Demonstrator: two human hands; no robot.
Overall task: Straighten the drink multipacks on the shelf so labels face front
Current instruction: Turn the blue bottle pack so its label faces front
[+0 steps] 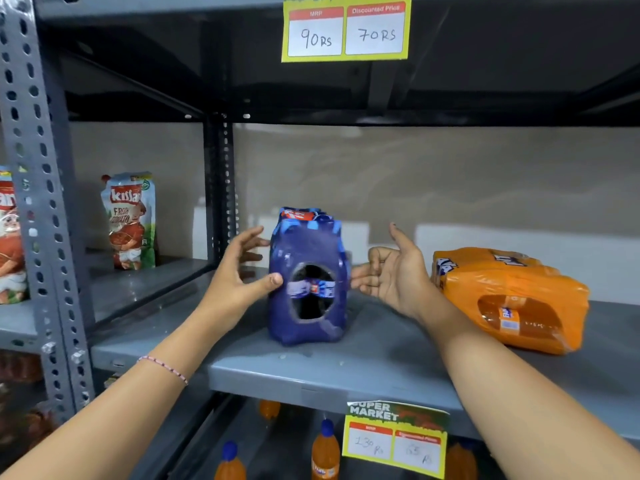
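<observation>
A blue multipack (308, 278) of dark drink bottles stands upright near the front of the grey metal shelf (346, 368), its narrow end with the oval carry hole turned toward the camera, a bottle label showing through the hole. The left hand (239, 271) flanks its left side, fingers spread and curved, the thumb tip touching the front left edge of the wrap while the fingertips reach toward the pack's far side; whether they press on it cannot be told. The right hand (391, 275) is held open just beside the pack's right side, palm turned inward and up, thumb raised, fingertips at or barely off the wrap. Both forearms come in from the lower corners, bare, the left wrist wearing a thin beaded bracelet (162, 367). To the right, apart from the right hand, an orange multipack (509, 296) lies tipped on its side, slanted on the shelf. A yellow price tag (394, 438) hangs from the shelf's front edge, and another (346, 29) from the shelf above. In the neighbouring bay on the left stands a tomato sauce pouch (130, 220).
</observation>
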